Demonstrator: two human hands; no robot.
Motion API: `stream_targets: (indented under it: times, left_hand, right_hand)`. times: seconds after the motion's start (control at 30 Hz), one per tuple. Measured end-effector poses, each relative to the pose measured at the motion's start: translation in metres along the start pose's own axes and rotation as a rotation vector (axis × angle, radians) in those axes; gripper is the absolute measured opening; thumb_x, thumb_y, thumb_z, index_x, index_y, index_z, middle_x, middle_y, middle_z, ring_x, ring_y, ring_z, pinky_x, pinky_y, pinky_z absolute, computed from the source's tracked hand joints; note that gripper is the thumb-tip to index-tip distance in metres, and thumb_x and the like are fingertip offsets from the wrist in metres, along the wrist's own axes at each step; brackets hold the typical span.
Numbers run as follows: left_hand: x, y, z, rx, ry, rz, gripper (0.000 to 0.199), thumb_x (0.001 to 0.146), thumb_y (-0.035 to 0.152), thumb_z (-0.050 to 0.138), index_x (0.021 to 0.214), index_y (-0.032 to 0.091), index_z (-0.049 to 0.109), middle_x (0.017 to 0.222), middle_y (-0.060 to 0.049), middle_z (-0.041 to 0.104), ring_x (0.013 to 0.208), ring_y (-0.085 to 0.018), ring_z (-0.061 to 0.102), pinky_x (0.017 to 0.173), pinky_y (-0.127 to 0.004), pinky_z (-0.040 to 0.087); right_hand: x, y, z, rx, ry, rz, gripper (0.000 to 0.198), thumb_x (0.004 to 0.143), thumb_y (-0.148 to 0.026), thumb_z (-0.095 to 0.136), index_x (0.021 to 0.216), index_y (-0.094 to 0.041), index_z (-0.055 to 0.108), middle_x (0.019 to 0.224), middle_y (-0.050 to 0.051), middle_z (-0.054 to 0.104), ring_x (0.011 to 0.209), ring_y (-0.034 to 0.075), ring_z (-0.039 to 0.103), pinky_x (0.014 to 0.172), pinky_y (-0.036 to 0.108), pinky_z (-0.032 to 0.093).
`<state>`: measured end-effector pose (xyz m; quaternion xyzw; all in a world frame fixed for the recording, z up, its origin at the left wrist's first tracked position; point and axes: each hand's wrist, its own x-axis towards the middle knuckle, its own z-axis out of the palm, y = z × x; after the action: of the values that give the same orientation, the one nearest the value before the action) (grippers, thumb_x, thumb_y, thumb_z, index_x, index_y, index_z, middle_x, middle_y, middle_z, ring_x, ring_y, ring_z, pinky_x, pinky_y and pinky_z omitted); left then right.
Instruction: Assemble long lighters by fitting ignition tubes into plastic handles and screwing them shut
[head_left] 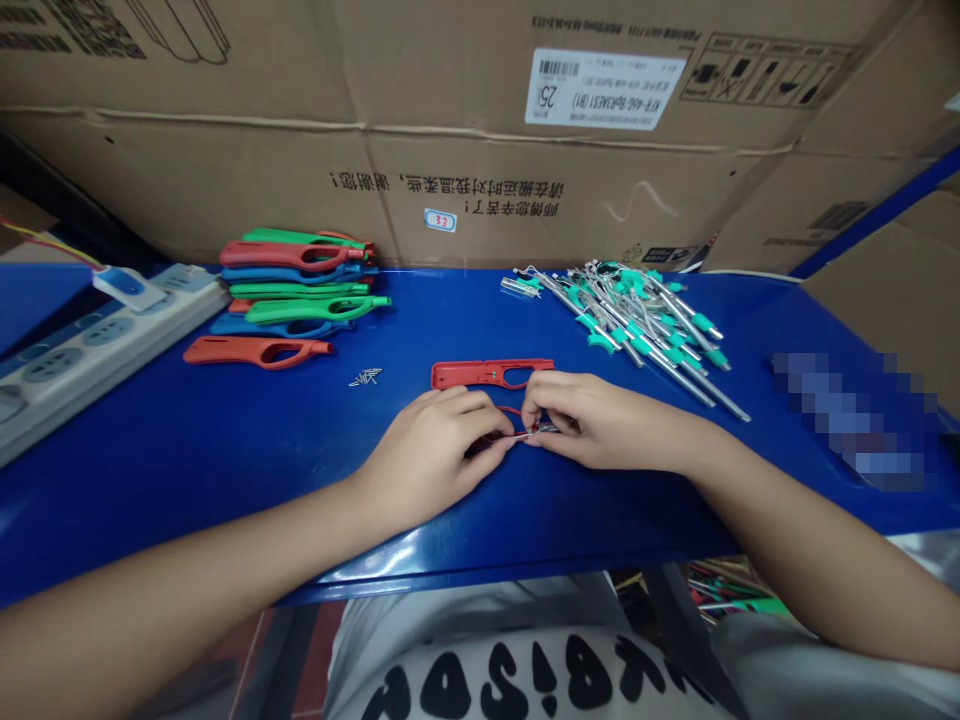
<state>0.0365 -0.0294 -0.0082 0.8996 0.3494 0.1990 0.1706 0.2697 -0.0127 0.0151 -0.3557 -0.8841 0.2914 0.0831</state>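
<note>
Near the front of the blue table, my left hand [450, 440] and my right hand [577, 420] meet over some thin red and white wires [519, 436]. Both hands pinch these wires between thumb and fingers; their far ends are hidden by the fingers. Just beyond lies a red plastic handle shell [472, 374], its hollow side up, with an oval opening at its right end. The fingers of my right hand overlap that shell's right end in view. A little pile of small screws [366, 377] rests left of the shell.
Several coloured lighter-shaped handles [300, 310] are stacked at the back left beside a white power strip [112, 340]. Metal tubes with green parts and wires [637, 320] form a heap at the back right. A large cardboard box [465, 130] walls off the table's [225, 480] back.
</note>
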Motion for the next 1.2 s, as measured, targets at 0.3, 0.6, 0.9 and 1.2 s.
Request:
stream_targets:
  times: [0.3,0.6,0.9,1.2]
  left_hand:
    - [0.0005,-0.0008,0.0014,0.04,0.011,0.007,0.008,0.094,0.025,0.064,0.09,0.02,0.068,0.088,-0.002,0.07,0.084,-0.02,0.065,0.075,-0.033,0.047]
    - [0.0008,0.0015,0.0038,0.11,0.025,0.022,0.012,0.095,0.026,0.061,0.087,0.019,0.065,0.086,-0.002,0.069,0.08,-0.019,0.064,0.073,-0.033,0.045]
    - [0.0002,0.0008,0.006,0.17,0.051,0.051,0.014,0.097,0.027,0.06,0.087,0.018,0.065,0.086,-0.001,0.07,0.078,-0.018,0.065,0.072,-0.032,0.044]
    - [-0.0015,0.0021,0.0065,0.315,0.086,0.173,0.021,0.103,0.026,0.049,0.091,0.017,0.064,0.086,-0.002,0.071,0.077,-0.018,0.065,0.068,-0.032,0.042]
  right_hand:
    - [0.0003,-0.001,0.0014,0.046,-0.019,-0.009,0.004,0.096,-0.022,0.06,0.096,-0.018,0.058,0.091,0.001,0.057,0.068,0.011,0.047,0.065,0.026,0.039]
    - [0.0012,0.0003,0.0034,-0.027,0.008,-0.015,0.005,0.093,-0.019,0.062,0.097,-0.018,0.06,0.091,0.002,0.057,0.068,0.013,0.046,0.065,0.027,0.039]
    - [0.0026,0.0003,0.0036,-0.006,0.002,-0.016,0.003,0.094,-0.019,0.061,0.095,-0.017,0.058,0.091,0.002,0.057,0.068,0.012,0.047,0.066,0.027,0.039]
    - [0.0034,-0.0008,0.003,-0.002,0.002,0.009,0.006,0.093,-0.021,0.063,0.092,-0.017,0.059,0.086,0.001,0.055,0.066,0.011,0.046,0.065,0.026,0.037]
